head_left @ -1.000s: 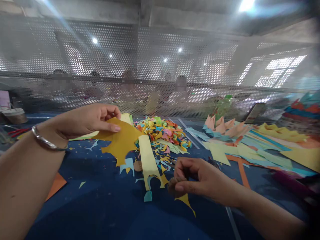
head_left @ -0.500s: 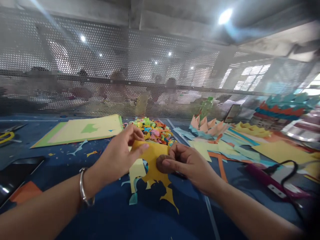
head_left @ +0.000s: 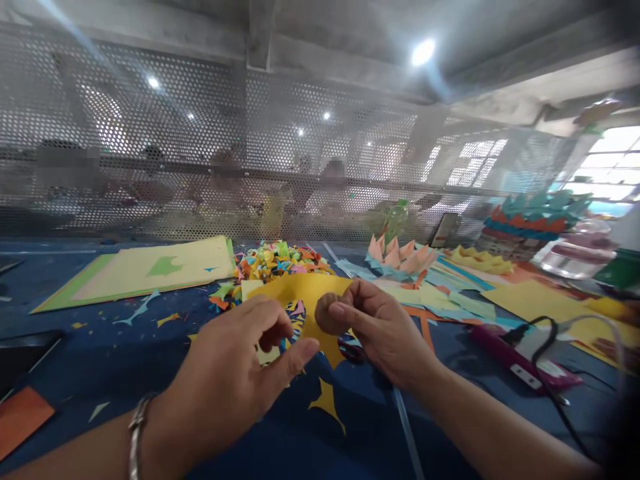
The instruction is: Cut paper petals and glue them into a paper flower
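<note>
While the left hand hovers just on the near side of the yellow sheet, its grip is released, the thumb parted from the curled fingers; whether it brushes the sheet I cannot tell. A silver bracelet circles that wrist. Below the sheet and a little nearer, a small yellow scrap lies on the dark blue bench. At the sheet's right side, the right hand has its grip closed, pinching a round brown disc against it, and the sheet is raised over the bench between both hands. Well to the sheet's right rests a purple power strip. Behind the sheet is a heap of coloured scraps; behind it leftward, a paper stack; behind it rightward, peach pointed paper pieces. Farthest beyond the sheet, blurred figures show through a perforated screen.
</note>
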